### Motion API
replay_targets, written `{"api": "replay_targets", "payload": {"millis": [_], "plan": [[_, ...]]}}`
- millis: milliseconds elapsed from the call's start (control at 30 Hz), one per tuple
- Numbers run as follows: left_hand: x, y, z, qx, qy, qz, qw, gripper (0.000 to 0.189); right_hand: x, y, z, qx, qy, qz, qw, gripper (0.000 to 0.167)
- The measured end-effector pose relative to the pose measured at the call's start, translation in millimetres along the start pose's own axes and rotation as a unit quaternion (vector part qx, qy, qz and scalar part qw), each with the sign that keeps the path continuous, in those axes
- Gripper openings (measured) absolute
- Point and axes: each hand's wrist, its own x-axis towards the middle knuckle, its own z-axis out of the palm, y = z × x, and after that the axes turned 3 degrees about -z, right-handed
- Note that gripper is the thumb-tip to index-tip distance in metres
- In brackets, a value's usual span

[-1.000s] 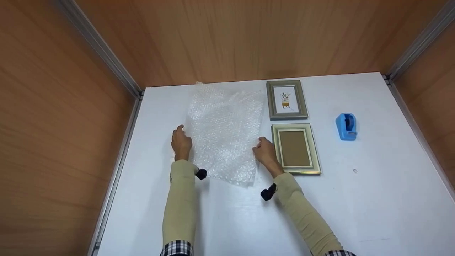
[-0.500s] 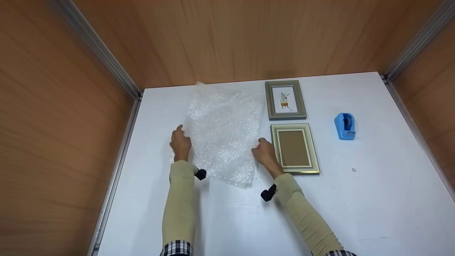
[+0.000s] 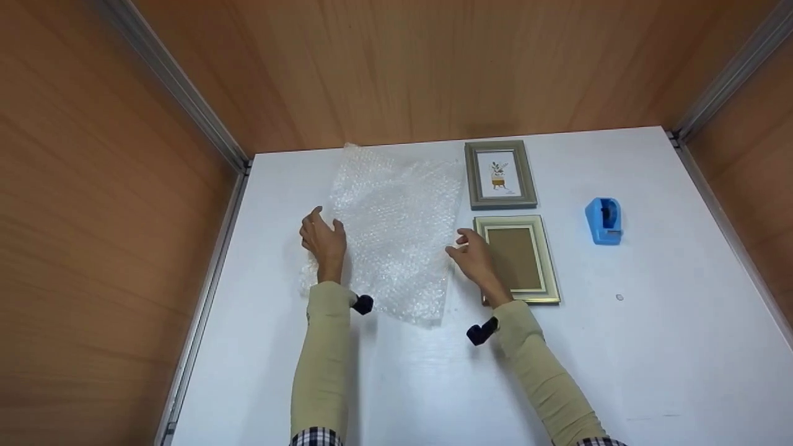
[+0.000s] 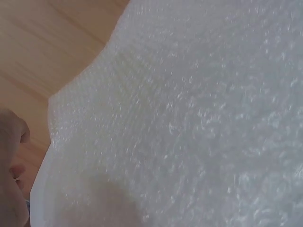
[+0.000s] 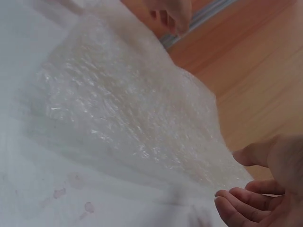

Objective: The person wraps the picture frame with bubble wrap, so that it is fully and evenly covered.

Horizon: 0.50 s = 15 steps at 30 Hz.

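Observation:
A sheet of clear bubble wrap (image 3: 393,217) lies spread on the white table, its far edge near the back panel. My left hand (image 3: 325,241) is over its left edge, thumb apart from loosely bent fingers. That hand (image 4: 9,165) shows only partly at the border of the left wrist view. Beside the right edge of the sheet is my right hand (image 3: 477,259), thumb and index finger parted. In the right wrist view, this hand (image 5: 265,189) has the wrap's edge (image 5: 227,175) close to its fingertips, and nothing is gripped.
A grey-green picture frame (image 3: 500,174) with a plant print lies at the back, right of the wrap. Nearer is a pale gold frame (image 3: 516,259) with a brown insert, partly behind my right hand. A blue tape dispenser (image 3: 603,222) stands farther right. Wooden panels (image 3: 409,74) border the table.
Both hands have shifted slightly right and away from me. My fingers have spread, and the right thumb and index finger have come off the sheet's edge. The wrap stays nearly in place.

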Motion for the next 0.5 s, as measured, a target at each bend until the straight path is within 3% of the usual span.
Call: {"api": "replay_targets", "payload": {"millis": [167, 300, 500], "plan": [[-16.5, 15.5, 10.3, -0.036, -0.016, 0.020, 0.9990, 0.044, -0.2, 2, -15, 0.024, -0.011, -0.008, 0.9996, 0.052], [-34.6, 25.2, 22.4, -0.063, -0.044, 0.049, 0.9958, 0.042, -1.9, 6, -29, 0.041, 0.004, -0.024, 0.9989, 0.049], [-63.1, 41.3, 39.9, -0.127, -0.105, 0.088, 0.9824, 0.040, -4.3, 16, -51, 0.043, 0.030, -0.029, 0.9982, 0.047]]}}
